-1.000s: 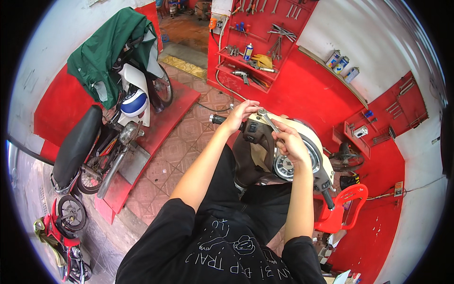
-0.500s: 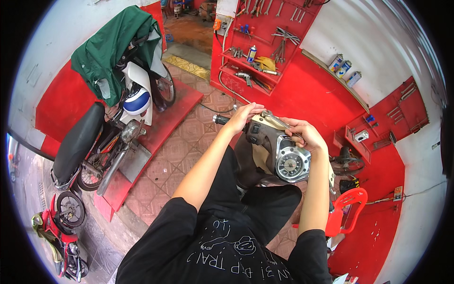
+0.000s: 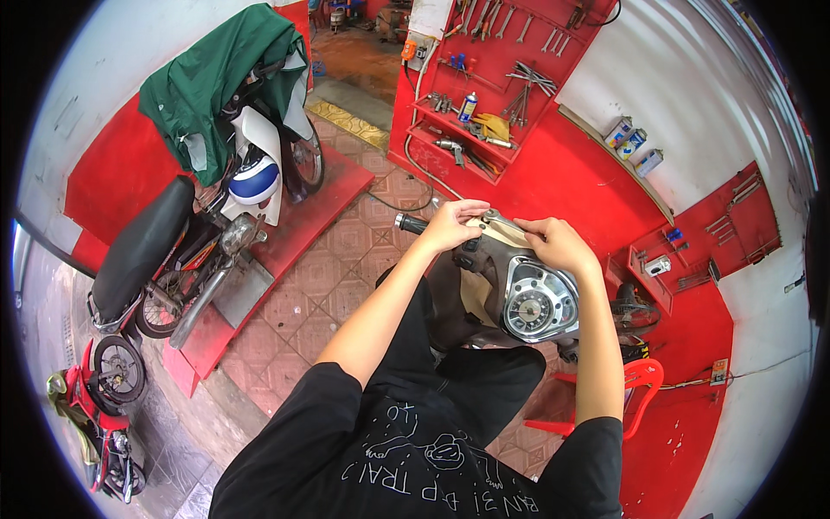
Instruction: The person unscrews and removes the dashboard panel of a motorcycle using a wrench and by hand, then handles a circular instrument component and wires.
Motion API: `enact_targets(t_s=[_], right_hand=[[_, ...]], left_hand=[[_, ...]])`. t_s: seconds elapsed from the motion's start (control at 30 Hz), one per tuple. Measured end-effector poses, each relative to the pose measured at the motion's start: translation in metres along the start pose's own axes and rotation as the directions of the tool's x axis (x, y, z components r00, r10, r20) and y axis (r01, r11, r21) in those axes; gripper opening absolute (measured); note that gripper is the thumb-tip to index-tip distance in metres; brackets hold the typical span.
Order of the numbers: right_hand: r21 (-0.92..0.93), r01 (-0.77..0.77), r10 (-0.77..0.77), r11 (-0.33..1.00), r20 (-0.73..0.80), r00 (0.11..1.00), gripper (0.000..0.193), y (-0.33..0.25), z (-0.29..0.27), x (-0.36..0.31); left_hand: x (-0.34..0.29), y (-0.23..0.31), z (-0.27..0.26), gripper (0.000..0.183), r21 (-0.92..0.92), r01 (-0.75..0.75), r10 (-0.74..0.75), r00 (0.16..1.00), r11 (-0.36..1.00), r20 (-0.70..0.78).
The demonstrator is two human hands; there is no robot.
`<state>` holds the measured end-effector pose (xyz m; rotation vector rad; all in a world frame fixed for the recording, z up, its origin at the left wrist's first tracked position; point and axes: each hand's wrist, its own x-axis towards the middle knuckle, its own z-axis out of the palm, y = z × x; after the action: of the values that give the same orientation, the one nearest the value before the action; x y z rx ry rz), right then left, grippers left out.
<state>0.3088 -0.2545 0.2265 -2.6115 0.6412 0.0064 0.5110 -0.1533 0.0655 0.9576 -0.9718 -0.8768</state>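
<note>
A scooter's handlebar with a cream-and-brown cover [image 3: 496,230] and a round chrome-rimmed speedometer [image 3: 529,310] stands in front of me. My left hand [image 3: 454,227] bends over the cover's left end, beside the black grip [image 3: 411,223], thumb and fingers on either side of its edge. Across the top lies a slim silver wrench [image 3: 493,214], its end close to my left fingertips. Curled above the speedometer, my right hand [image 3: 558,246] closes on the wrench's other end, mostly hiding it. Exactly where the wrench seats cannot be seen.
Red tool boards [image 3: 519,73] with wrenches hang ahead, and spray cans [image 3: 633,143] stand on a ledge. A partly covered motorcycle [image 3: 147,251] occupies a red ramp [image 3: 346,186] to my left. A red plastic chair [image 3: 644,381] is at the right.
My right hand has turned, knuckles now upward, covering more of the wrench. My left fingers, stretched out before, have bent round the cover. The view has shifted slightly.
</note>
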Motion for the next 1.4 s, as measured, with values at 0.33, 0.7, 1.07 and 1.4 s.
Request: enact_targets(t_s=[0.33, 0.7, 1.07, 1.4], right_hand=[[-0.472, -0.132, -0.028, 0.872, -0.318, 0.948, 0.053, -0.031, 0.088, -0.031], [-0.71, 0.035, -0.27, 0.703, -0.222, 0.937, 0.039, -0.03, 0.028, -0.021], [-0.899, 0.175, -0.207, 0.401, 0.097, 0.974, 0.013, -0.062, -0.001, 0.036], [-0.893, 0.154, -0.02, 0.423, 0.161, 0.987, 0.018, -0.111, 0.004, 0.056]], left_hand=[[0.005, -0.01, 0.003, 0.045, 0.045, -0.003, 0.005, 0.999, 0.999, -0.04], [0.004, -0.005, 0.008, 0.045, 0.091, 0.008, 0.001, 0.995, 0.996, -0.097], [0.0, 0.005, 0.011, 0.042, 0.205, 0.011, 0.022, 0.987, 0.979, -0.159], [0.008, -0.017, 0.003, 0.041, 0.254, -0.105, 0.14, 0.982, 0.962, -0.124]])
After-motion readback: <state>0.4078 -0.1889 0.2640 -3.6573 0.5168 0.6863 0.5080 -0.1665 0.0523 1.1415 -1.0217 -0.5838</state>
